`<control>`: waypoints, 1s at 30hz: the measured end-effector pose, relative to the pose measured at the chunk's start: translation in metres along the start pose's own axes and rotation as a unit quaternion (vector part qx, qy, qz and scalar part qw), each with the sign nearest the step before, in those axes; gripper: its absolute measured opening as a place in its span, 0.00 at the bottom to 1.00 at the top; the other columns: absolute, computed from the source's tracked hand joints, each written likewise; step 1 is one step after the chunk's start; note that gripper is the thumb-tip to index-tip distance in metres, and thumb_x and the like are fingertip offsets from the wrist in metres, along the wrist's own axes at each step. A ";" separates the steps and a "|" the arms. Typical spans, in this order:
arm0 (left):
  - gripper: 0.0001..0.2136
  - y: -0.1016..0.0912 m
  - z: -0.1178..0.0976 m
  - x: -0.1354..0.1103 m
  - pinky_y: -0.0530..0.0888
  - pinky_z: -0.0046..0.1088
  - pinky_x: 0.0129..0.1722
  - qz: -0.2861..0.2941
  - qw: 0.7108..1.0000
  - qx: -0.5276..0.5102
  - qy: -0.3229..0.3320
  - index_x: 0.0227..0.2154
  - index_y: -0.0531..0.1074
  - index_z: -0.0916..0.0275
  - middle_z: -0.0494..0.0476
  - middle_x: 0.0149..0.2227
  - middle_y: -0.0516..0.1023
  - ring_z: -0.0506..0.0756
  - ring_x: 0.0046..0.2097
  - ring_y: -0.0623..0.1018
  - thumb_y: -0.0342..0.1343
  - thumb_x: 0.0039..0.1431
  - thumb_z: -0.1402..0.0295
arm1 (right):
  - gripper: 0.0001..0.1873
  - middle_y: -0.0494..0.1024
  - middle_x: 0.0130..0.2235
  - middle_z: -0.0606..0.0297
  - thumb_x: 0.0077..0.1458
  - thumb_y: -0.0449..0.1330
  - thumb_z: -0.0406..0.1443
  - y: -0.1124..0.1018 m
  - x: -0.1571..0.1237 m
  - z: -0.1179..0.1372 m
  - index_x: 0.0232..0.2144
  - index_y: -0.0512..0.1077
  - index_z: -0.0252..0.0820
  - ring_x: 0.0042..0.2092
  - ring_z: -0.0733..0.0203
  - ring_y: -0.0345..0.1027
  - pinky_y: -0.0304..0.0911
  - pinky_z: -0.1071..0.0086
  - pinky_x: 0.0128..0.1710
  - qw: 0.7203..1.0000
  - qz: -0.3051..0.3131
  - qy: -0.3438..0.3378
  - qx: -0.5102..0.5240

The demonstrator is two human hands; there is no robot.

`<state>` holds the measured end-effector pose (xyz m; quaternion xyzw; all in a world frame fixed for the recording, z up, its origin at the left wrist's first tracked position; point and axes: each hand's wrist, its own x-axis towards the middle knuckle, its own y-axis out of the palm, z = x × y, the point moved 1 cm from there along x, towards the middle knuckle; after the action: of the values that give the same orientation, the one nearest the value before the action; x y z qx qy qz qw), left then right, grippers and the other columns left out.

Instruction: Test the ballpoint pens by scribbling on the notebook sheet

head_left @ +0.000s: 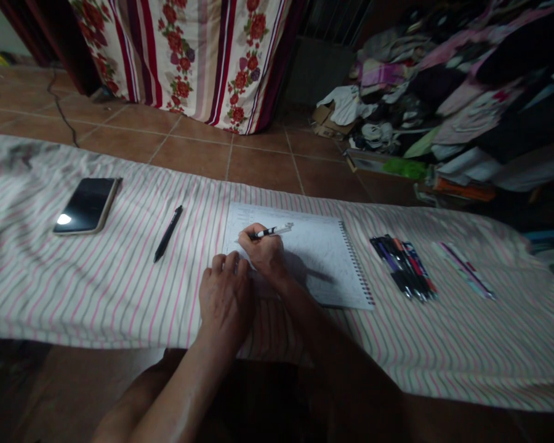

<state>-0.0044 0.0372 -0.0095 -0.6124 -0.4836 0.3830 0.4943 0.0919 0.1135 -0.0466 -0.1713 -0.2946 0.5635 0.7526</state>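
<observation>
A spiral notebook [323, 258] lies open-faced on the striped cloth, its binding on the right and its page covered with faint writing. Pinched in my right hand [265, 249] is a black-and-white pen [272, 231], its clear end pointing right and its tip side at the left part of the page. My left hand [226, 286] rests palm down over the notebook's lower left edge, close beside the right one. Its fingers lie slightly bent on the paper, and nothing shows in them.
Left of the notebook lie a black pen [168, 234] and a dark-screened phone [87, 206]. Several pens [404, 267] sit in a group to the right, with more slim pens [466, 269] beyond. Past the cloth are a floral curtain [180, 55] and piled clothes [466, 111].
</observation>
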 end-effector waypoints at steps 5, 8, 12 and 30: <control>0.09 0.000 0.001 -0.001 0.70 0.36 0.39 -0.001 1.000 -0.005 0.010 0.40 0.68 0.61 0.59 0.46 0.71 0.60 0.47 0.67 0.45 0.59 0.74 | 0.08 0.63 0.16 0.72 0.45 0.53 0.40 -0.003 -0.001 -0.001 0.19 0.65 0.43 0.21 0.66 0.59 0.55 0.73 0.25 1.000 0.003 -0.005 0.024; 0.09 0.000 0.002 -0.003 0.69 0.36 0.41 0.008 1.000 -0.019 0.019 0.37 0.69 0.61 0.58 0.45 0.71 0.59 0.48 0.67 0.45 0.59 0.75 | 0.08 0.63 0.16 0.73 0.47 0.53 0.40 -0.004 -0.001 -0.004 0.21 0.64 0.44 0.20 0.66 0.59 0.54 0.73 0.23 0.997 0.002 0.004 0.083; 0.09 -0.001 0.002 -0.004 0.69 0.36 0.40 0.004 1.000 -0.015 0.013 0.37 0.69 0.61 0.58 0.44 0.71 0.60 0.47 0.67 0.44 0.60 0.74 | 0.08 0.63 0.16 0.73 0.46 0.53 0.40 -0.003 -0.001 -0.004 0.20 0.64 0.43 0.21 0.66 0.58 0.55 0.74 0.24 0.997 -0.018 0.002 0.071; 0.09 -0.002 0.000 -0.003 0.69 0.36 0.38 -0.006 1.000 0.005 0.010 0.38 0.68 0.61 0.59 0.43 0.72 0.60 0.45 0.67 0.44 0.60 0.74 | 0.08 0.64 0.17 0.72 0.45 0.54 0.38 0.000 0.000 0.000 0.19 0.65 0.43 0.22 0.67 0.59 0.56 0.75 0.25 1.000 0.019 -0.012 -0.007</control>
<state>-0.0053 0.0343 -0.0073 -0.6107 -0.4803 0.3769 0.5043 0.0924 0.1136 -0.0466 -0.1749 -0.3044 0.5779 0.7367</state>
